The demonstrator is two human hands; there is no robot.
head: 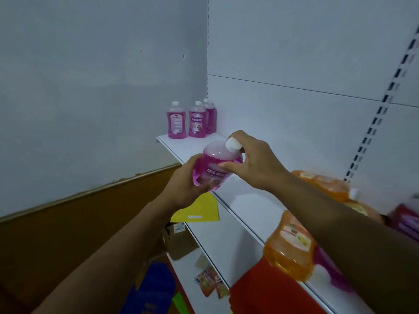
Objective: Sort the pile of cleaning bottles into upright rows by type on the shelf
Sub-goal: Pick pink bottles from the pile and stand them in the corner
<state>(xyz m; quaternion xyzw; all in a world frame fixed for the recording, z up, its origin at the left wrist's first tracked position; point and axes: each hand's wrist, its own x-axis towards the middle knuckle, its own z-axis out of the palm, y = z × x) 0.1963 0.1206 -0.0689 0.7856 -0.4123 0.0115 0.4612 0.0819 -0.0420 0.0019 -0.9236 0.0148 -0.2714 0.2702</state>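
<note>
You grip one pink bottle (214,165) tilted, left hand (188,180) around its base, right hand (254,162) at its neck; next, stand it upright beside the far pink row (191,120).

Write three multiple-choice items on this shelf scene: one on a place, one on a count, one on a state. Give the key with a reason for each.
1. Where do the upright pink bottles stand on the shelf?
A. At its far left end
B. At its near right end
C. On the floor below

2. How many pink bottles stand upright there?
A. One
B. Three
C. Six

3. How is the pink bottle in the hands?
A. Lying flat on the shelf
B. Standing in the row
C. Tilted in the air, gripped by the left hand and right hand

Key: 1 A, they stand by the wall corner. 2 B, three white caps show. 3 C, both hands hold it above the shelf edge, cap up and to the right.
</note>
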